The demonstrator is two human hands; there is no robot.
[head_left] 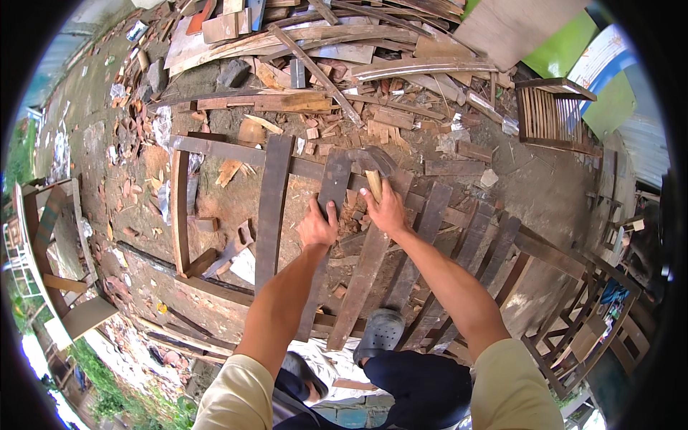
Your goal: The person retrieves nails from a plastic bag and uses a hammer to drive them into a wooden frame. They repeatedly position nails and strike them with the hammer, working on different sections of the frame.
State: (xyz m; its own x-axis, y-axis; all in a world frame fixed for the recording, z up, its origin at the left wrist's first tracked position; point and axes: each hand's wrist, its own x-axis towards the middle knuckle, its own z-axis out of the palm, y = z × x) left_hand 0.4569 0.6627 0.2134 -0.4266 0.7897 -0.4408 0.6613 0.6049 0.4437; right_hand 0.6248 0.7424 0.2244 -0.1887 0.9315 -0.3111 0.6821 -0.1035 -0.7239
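Observation:
A wooden frame with several dark slats lies across the ground before me. My left hand (317, 226) grips one dark wooden slat (335, 179) near its far end, the thumb on top and the fingers at its left edge. Just to the right, my right hand (388, 211) is closed round the pale wooden handle of a hammer (374, 183). Its dark head (374, 158) is over the frame's far rail, close to the slat ends; whether it touches the wood I cannot tell. Further right, more slats (432, 222) lie across the frame, some at a slant.
My shoe (380, 332) is against the near side of the frame. A handsaw (233, 249) lies inside the frame's left part. Scrap boards (315, 39) and rubble cover the far ground. A slatted wooden piece (552, 115) stands far right, and wooden furniture frames (580, 337) stand near right.

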